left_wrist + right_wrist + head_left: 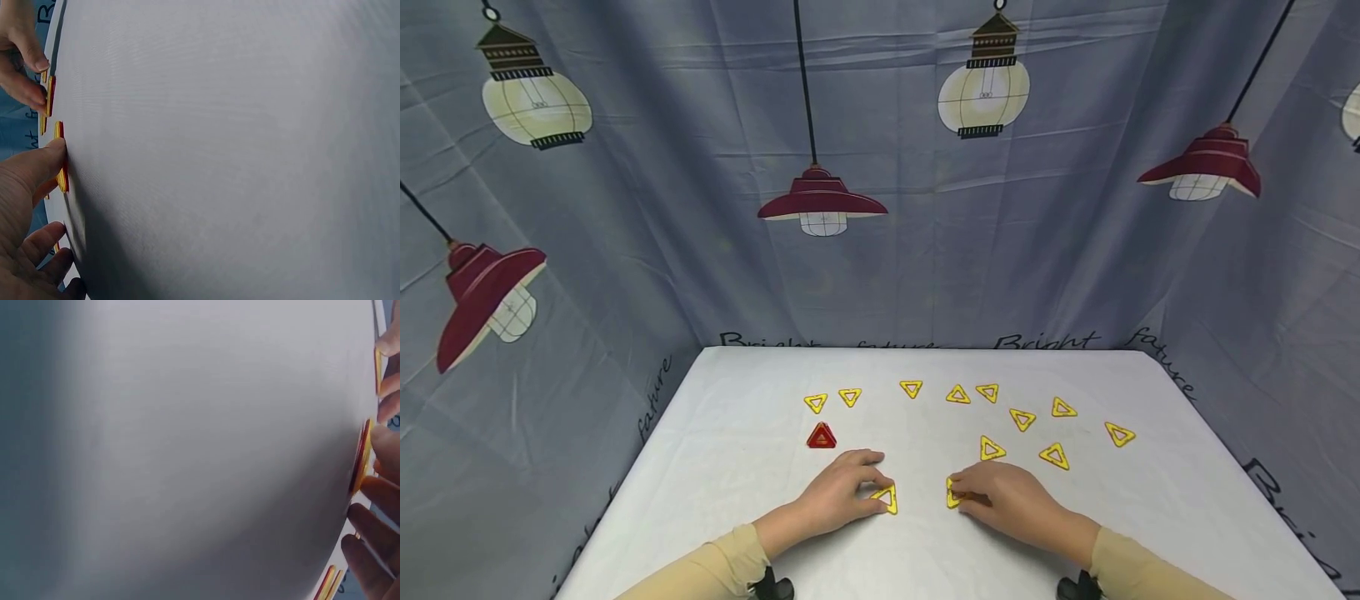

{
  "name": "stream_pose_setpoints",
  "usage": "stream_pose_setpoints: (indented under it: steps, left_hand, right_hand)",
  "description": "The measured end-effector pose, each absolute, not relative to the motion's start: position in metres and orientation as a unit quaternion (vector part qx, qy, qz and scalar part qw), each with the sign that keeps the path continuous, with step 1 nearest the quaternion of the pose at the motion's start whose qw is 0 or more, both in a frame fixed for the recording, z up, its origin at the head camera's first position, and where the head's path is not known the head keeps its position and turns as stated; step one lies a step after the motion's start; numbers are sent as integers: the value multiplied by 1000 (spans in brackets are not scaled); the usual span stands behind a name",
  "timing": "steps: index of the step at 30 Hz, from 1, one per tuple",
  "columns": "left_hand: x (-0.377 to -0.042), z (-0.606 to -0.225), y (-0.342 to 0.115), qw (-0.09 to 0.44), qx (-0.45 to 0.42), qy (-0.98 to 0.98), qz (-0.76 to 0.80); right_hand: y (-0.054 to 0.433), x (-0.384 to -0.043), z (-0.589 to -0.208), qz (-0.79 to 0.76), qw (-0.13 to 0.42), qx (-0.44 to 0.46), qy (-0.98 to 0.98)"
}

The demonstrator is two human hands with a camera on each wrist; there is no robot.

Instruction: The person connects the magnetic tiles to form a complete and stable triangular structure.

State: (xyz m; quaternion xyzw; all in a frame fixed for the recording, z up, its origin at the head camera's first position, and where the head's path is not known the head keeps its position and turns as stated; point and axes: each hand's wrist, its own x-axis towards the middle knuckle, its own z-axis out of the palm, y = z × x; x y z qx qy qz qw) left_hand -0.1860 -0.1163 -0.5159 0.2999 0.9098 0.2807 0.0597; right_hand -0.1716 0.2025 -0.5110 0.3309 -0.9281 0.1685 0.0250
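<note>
White tabletop [760, 558] ahead: our left grip [841, 493] pinches one yellow triangle [893, 500], tip towards nine o'clock; our right grip [1011, 500] pinches another triangle [950, 500], its visible edge running twelve-to-six.

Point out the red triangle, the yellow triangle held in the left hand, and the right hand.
Red triangle [822, 437]: head view, middle.
Yellow triangle [894, 500]: head view, right-hand edge.
Right hand [1013, 498]: head view, back of hand.

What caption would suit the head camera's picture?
Left hand and right hand each pinch a hollow yellow triangle at a white table, others beyond.
</note>
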Motion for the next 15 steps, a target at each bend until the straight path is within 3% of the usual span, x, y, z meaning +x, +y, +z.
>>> stream_pose_setpoints:
  steps: [15]
  left_hand:
    - [-185, -516, -117, 63, 296, 910, 284]
  right_hand:
    - [194, -179, -516, 173, 5, 266, -948]
